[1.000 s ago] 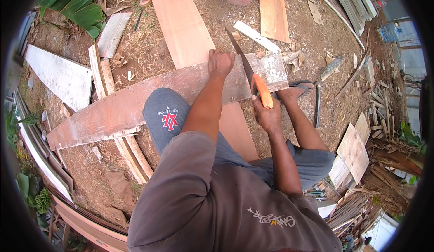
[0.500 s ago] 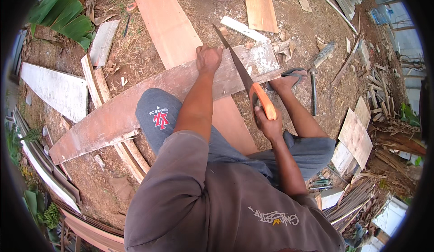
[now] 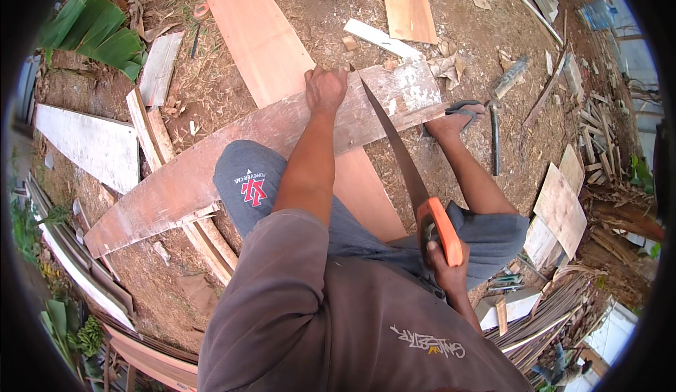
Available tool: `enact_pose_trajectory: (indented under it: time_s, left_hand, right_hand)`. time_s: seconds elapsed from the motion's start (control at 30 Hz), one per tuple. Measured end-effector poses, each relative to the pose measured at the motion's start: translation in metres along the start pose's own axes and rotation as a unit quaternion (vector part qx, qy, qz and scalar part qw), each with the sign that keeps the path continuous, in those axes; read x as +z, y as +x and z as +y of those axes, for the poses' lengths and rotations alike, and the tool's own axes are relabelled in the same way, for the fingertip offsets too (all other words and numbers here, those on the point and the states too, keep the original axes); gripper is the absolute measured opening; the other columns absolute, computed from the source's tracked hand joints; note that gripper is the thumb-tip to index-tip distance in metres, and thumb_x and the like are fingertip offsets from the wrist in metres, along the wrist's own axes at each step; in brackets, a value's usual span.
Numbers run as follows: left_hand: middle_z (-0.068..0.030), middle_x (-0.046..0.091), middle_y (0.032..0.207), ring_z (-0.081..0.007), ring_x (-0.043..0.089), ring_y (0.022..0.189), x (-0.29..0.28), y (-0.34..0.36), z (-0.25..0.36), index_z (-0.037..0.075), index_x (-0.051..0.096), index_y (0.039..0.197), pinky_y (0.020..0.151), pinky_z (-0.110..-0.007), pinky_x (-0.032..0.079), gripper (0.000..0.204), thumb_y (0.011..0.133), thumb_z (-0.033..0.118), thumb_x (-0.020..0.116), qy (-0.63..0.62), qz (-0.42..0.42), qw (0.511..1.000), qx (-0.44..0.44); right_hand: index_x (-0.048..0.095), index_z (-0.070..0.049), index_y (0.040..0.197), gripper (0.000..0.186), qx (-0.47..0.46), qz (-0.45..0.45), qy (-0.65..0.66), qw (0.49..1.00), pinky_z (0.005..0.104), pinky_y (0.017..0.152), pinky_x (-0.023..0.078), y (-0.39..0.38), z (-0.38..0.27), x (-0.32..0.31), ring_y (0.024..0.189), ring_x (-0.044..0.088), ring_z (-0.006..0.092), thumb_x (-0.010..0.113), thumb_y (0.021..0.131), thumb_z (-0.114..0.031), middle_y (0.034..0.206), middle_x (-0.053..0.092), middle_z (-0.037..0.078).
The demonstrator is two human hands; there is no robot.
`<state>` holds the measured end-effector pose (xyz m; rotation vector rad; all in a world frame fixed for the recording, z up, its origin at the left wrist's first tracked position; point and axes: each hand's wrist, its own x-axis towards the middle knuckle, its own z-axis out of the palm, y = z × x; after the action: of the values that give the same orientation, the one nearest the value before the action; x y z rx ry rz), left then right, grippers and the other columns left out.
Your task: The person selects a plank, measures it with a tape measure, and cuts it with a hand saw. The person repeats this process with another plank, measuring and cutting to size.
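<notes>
While the right hand (image 3: 446,264) is wrapped round the orange handle (image 3: 442,229) of a saw (image 3: 410,172) at the near right, the left hand (image 3: 326,91) rests with curled fingers on the far edge of a weathered board (image 3: 271,137), just left of the tip of the blade (image 3: 387,125). That board slants across the scene from near left to far right, lying over a paler plank (image 3: 260,36), and the blade reaches over its right part, though whether it touches the wood I cannot tell. Farther right, beside the sandalled foot (image 3: 453,122), lies a dark-handled hammer (image 3: 496,142).
</notes>
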<state>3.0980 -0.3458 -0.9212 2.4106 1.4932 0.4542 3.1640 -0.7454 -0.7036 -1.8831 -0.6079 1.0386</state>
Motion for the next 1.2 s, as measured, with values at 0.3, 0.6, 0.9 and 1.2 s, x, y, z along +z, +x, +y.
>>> enact_pose_trajectory:
  time_s: [0.3,0.6,0.9,1.2]
  left_hand:
    - [-0.0172,0.073,0.087,-0.0291,0.061,0.101,-0.006,-0.002,0.002,0.003,0.079,0.086,0.097,-0.044,0.039,0.049,0.102,0.039,0.05,-0.002,-0.01,1.0,0.012]
    - [-0.0187,0.072,0.089,-0.0301,0.061,0.103,-0.004,0.002,0.001,0.002,0.077,0.083,0.096,-0.045,0.04,0.05,0.102,0.039,0.05,-0.007,-0.02,1.0,0.004]
    - [-0.0174,0.073,0.085,-0.0305,0.062,0.1,-0.002,-0.004,0.0,0.001,0.077,0.083,0.096,-0.045,0.04,0.046,0.1,0.036,0.052,0.009,-0.007,0.999,0.037]
    - [-0.0182,0.072,0.085,-0.0307,0.061,0.1,0.0,-0.001,0.002,0.0,0.076,0.081,0.097,-0.045,0.039,0.051,0.102,0.039,0.05,-0.002,0.014,0.999,0.033]
  right_hand:
    - [0.062,0.002,0.088,0.026,-0.042,-0.037,-0.026,0.998,0.033,0.061,0.045,0.088,0.035,0.03,0.065,0.05,0.0114,0.075,0.09,-0.021,0.069,0.055,0.004]
    - [0.065,0.002,0.092,0.019,0.085,-0.011,-0.043,0.995,0.0295,0.062,0.046,0.02,-0.009,0.009,0.067,0.055,0.0088,0.072,0.091,-0.016,0.072,0.06,0.001]
    - [0.061,-0.001,0.087,0.024,-0.075,-0.018,-0.084,0.993,0.0342,0.064,0.047,0.113,0.029,0.05,0.064,0.053,0.0146,0.074,0.091,-0.021,0.071,0.059,0.005]
    - [0.067,0.002,0.117,0.03,0.016,0.006,-0.017,1.0,0.0302,0.077,0.051,-0.08,-0.01,-0.032,0.081,0.065,0.0144,0.07,0.091,-0.011,0.09,0.07,0.01]
